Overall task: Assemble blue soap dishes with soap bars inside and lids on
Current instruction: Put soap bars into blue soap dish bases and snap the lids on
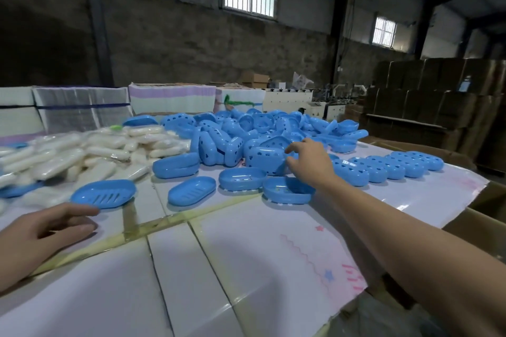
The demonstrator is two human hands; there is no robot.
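Note:
A big heap of blue soap dish parts (262, 128) fills the far middle of the table. My right hand (309, 161) reaches into its near edge, fingers curled around a blue perforated dish (264, 157). In front of the heap lie two ribbed lids (104, 194) (191, 190) and two dish bases (242, 178) (287, 190). A closed dish (175, 165) sits just left of the heap. Wrapped white soap bars (82, 150) are piled at the left. My left hand (49, 230) rests on the table near the left lid, fingers relaxed and empty.
A row of several closed blue dishes (394, 165) lines the right side of the table. The table top (246, 268) is glossy white sheet joined with yellowish tape. Stacked white packs (82, 107) stand behind the soap. Cardboard boxes (438, 107) rise at the far right.

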